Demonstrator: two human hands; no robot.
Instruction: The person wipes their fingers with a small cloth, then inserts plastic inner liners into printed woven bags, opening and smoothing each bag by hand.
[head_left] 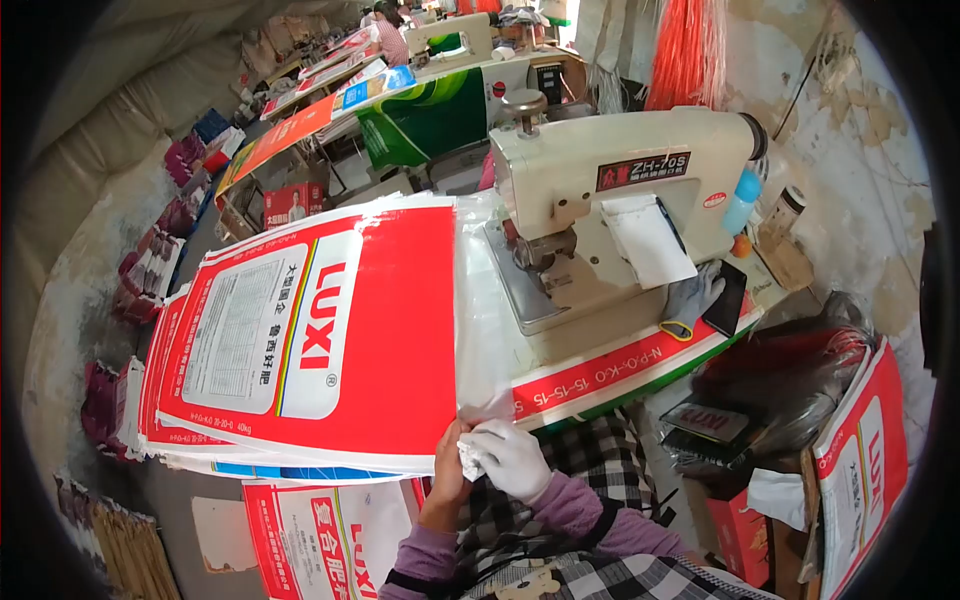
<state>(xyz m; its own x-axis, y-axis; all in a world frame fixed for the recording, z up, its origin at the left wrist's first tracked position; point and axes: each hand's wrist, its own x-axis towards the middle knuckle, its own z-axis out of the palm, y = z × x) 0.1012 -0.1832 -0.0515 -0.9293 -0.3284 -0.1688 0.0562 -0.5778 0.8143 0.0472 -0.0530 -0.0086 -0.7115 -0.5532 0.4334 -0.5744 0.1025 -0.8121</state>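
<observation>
So the left hand (452, 470) and gloved right hand (512, 462) have fingers curled nearly closed on a crumpled white bit (470, 458), right by the LUXI sack's (405, 300) near edge. Sewing machine (610, 200) sits further off, bare floor (190, 500) left.

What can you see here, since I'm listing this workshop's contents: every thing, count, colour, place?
Sack stack: one, count unclear, red-white, centre-left
Sewing machines: two, off-white, near and far
Paper: white, on near machine
Loose glove: one, grey, beside machine
Phone-like slab: one, black, beside glove
Bottle: one, blue, behind machine
Strands: many, red, hanging
Bundles: several, purple-white, far left
Box: one, red, under far table
Co-worker: one, background
Left hand: one, bare, beside stack
Right hand: one, white-gloved, touching left
</observation>
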